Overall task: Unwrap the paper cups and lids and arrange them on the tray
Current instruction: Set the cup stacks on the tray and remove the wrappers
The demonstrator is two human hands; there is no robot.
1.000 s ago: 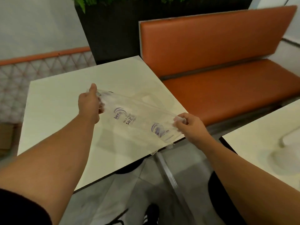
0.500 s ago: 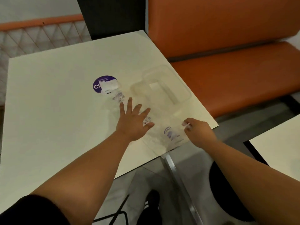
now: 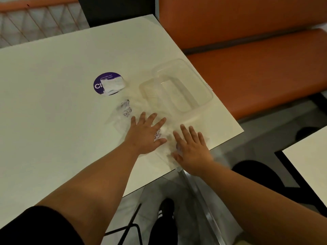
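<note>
Both hands lay flat, fingers straight and spread, on the clear wrapper (image 3: 141,121) on the worktop (image 3: 53,103): left hand (image 3: 145,137) nearer its middle, right hand (image 3: 192,147) at its near end. It seemingly ran toward the sticker (image 3: 108,83).

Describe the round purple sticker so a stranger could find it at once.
Start at the cream table beside the orange bench seat. Near its middle, beyond the left hand and left of the clear plastic tray, lies the purple sticker. It is the only dark, round patch, partly torn to white.
</note>
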